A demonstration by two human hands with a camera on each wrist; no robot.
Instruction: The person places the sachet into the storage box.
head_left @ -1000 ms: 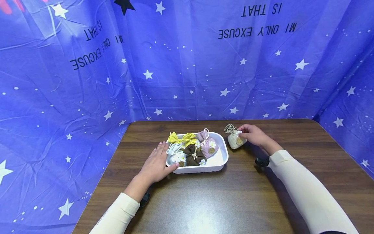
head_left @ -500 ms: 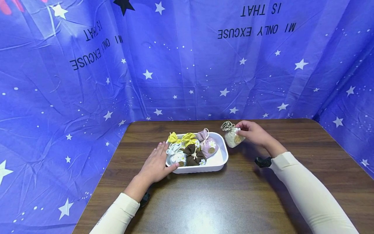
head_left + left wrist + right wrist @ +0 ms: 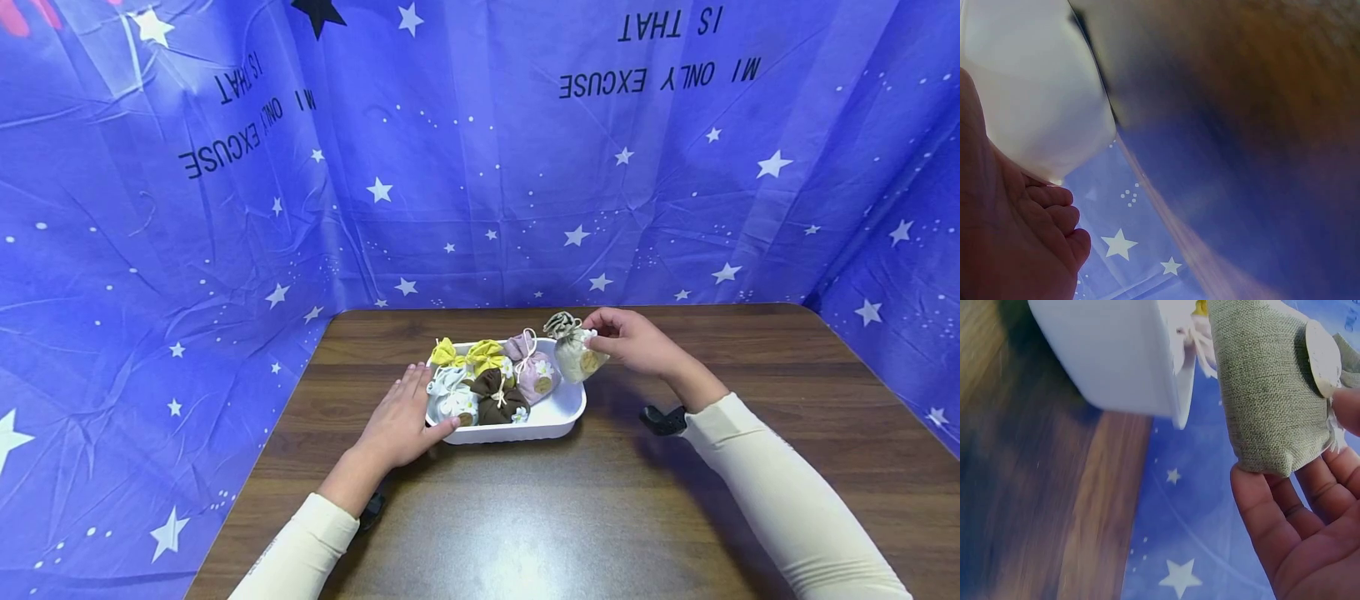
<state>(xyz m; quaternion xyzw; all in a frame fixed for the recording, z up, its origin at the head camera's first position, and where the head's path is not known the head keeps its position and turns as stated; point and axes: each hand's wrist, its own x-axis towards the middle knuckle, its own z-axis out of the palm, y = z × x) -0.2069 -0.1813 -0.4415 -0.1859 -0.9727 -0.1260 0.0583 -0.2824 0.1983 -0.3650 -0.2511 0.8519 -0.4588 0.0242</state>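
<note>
**Pouch held over the tray's right end**

Hidden or unclear first. My left wrist view is mostly blur: a pale tray wall (image 3: 1035, 81), a slice of my palm and curled-looking fingertips (image 3: 1054, 219), and smeared wood and blue cloth. From the head view, the right hand's fingertips are tucked behind the pouch, so I cannot see exactly how many fingers bear on it. The pouches in the tray overlap; the brown one covers part of the white one, and the yellow ones show only their gathered tops. My forearms are cut off by the bottom edge.

My right hand (image 3: 633, 342) pinches the beige linen pouch (image 3: 573, 350), fingers and thumb closed on its side; the right wrist view shows the weave and a round tag (image 3: 1322, 356) close up. The pouch hangs above the right end of the white tray (image 3: 558, 412), just beside the pink pouch (image 3: 531, 367), tilted, not resting on anything I can see.

My left hand (image 3: 401, 417) lies flat, fingers straight, against the tray's left side, thumb touching the near corner.

Inside the tray: yellow pouches (image 3: 472, 354), white pouch (image 3: 452, 396), brown pouch (image 3: 498, 398).

Surface: dark wood-grain table (image 3: 525, 517), glare near the front edge. Surroundings: blue star-print cloth (image 3: 465, 167) draped on three sides, lettering upside down.
</note>
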